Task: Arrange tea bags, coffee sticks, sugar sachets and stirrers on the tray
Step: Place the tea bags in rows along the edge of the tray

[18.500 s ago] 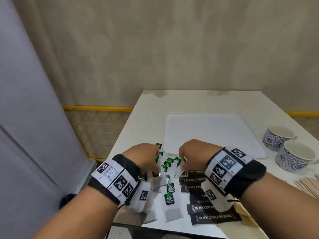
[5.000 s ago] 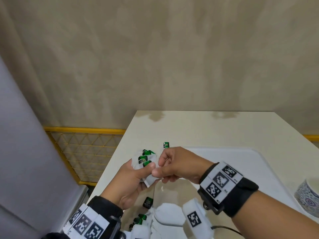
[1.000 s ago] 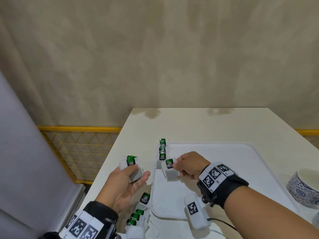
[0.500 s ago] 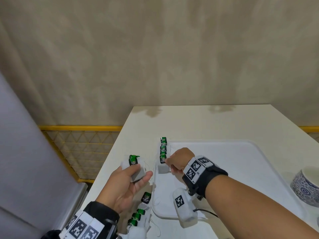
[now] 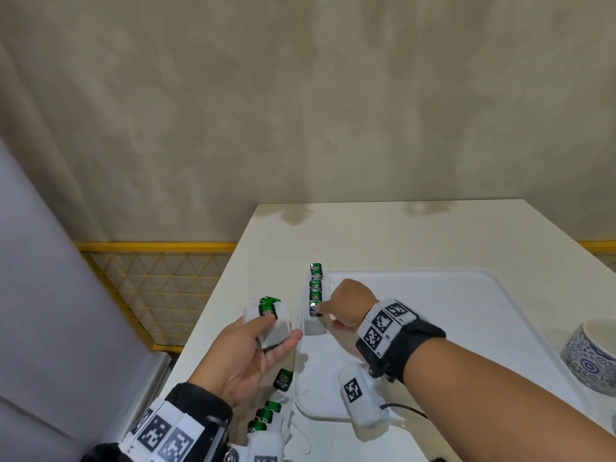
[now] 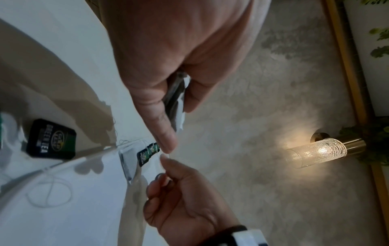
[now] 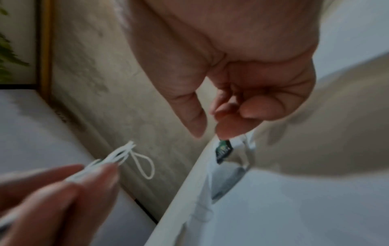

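Where knuckles cover, fingers unseen.

"GREEN TEA" on a dark tea bag tag lying on the table, other tags too small to read

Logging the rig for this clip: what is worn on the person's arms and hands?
Both hands, left hand and right hand, are bare. Each wrist carries a black band bearing white panels printed with black square markers, plus a white camera pod with a marker and a thin black cable.
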### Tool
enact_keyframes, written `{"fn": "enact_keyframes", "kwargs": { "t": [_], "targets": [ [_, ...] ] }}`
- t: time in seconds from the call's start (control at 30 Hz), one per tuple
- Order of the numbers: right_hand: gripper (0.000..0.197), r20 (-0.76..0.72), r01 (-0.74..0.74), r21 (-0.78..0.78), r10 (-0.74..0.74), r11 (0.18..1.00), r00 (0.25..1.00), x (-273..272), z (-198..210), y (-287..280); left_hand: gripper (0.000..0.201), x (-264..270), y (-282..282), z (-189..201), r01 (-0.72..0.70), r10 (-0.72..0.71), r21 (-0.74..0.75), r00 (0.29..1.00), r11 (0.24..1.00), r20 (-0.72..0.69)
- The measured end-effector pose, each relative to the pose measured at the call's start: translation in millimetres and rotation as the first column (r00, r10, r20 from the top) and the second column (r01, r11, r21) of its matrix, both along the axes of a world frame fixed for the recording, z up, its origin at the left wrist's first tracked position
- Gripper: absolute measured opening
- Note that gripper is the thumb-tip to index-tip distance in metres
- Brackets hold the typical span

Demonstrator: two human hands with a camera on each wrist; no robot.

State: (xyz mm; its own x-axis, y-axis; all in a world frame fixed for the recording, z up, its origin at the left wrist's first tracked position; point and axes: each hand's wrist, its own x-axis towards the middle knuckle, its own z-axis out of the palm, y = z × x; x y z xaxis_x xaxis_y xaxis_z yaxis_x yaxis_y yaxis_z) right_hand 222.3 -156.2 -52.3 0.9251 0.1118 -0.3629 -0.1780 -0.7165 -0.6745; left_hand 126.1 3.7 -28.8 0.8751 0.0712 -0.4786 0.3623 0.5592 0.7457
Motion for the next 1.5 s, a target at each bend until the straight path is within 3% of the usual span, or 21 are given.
{"fn": "enact_keyframes", "kwargs": {
  "t": [0.07,0.13,0.17,0.27,0.4,0.8,0.97,1.07,1.17,1.37,1.5],
  "targets": [
    [0.029,-0.014,-0.024,0.28,0.029,0.96,0.999,-8.7,5.9,-3.1,0.02,-1.0,-1.4,0.1,0.041,-0.043,0.046,0.999,0.998,0.032],
    [0.019,-0.085,-0.013,0.571,0.074,0.821,0.994,-23.7,17.2,-5.2,0.02,-2.2,-2.7,-0.7,0.078,-0.084,0.084,0.994,0.993,0.066],
    [0.017,-0.087,-0.034,0.632,0.115,0.774,0.99,-30.6,22.4,-6.4,0.021,-2.5,-3.6,-1.1,0.092,-0.1,0.105,0.992,0.99,0.079],
    [0.018,-0.033,-0.126,0.631,0.188,0.766,0.982,-43.0,31.4,-8.2,0.027,-2.1,-5.5,-2.9,0.103,-0.12,0.143,0.987,0.984,0.111],
    [0.036,-0.044,-0.096,0.574,0.147,0.813,0.988,-48.8,30.6,-9.8,0.029,-2.7,-9.0,-5.4,0.073,-0.104,0.213,0.985,0.974,0.14],
    [0.017,-0.136,-0.045,0.597,0.156,0.801,0.978,-53.0,20.9,-14.5,0.02,-8.9,-9.4,-3.6,-0.01,-0.019,0.176,0.987,0.984,0.162],
    [0.027,-0.162,-0.138,0.455,0.234,0.88,0.959,-52.4,18.7,-16.8,0.017,-7.4,-10.1,-3.5,-0.077,0.049,0.194,0.988,0.978,0.145],
    [0.022,-0.202,-0.17,0.2,0.211,0.965,0.956,-46.3,21.9,-24.4,0.021,-3.9,-3.2,-5.4,-0.125,0.105,0.201,0.989,0.972,0.108],
    [0.024,-0.188,-0.238,-0.062,0.223,0.969,0.956,-39.7,22.7,-27.4,0.023,-1.1,3.5,-8.0,-0.14,0.131,0.177,0.989,0.974,0.061],
    [0.029,-0.209,-0.147,-0.053,0.133,0.988,0.969,-24.7,12.6,-13.9,0.008,0.6,3.2,-9.2,-0.124,0.127,0.136,0.992,0.983,-0.011],
    [0.029,-0.153,-0.167,-0.163,0.142,0.972,0.978,-13.0,4.2,-4.4,0.011,1.9,2.9,-10.4,-0.122,0.127,0.126,0.992,0.984,-0.028]
  ]
}}
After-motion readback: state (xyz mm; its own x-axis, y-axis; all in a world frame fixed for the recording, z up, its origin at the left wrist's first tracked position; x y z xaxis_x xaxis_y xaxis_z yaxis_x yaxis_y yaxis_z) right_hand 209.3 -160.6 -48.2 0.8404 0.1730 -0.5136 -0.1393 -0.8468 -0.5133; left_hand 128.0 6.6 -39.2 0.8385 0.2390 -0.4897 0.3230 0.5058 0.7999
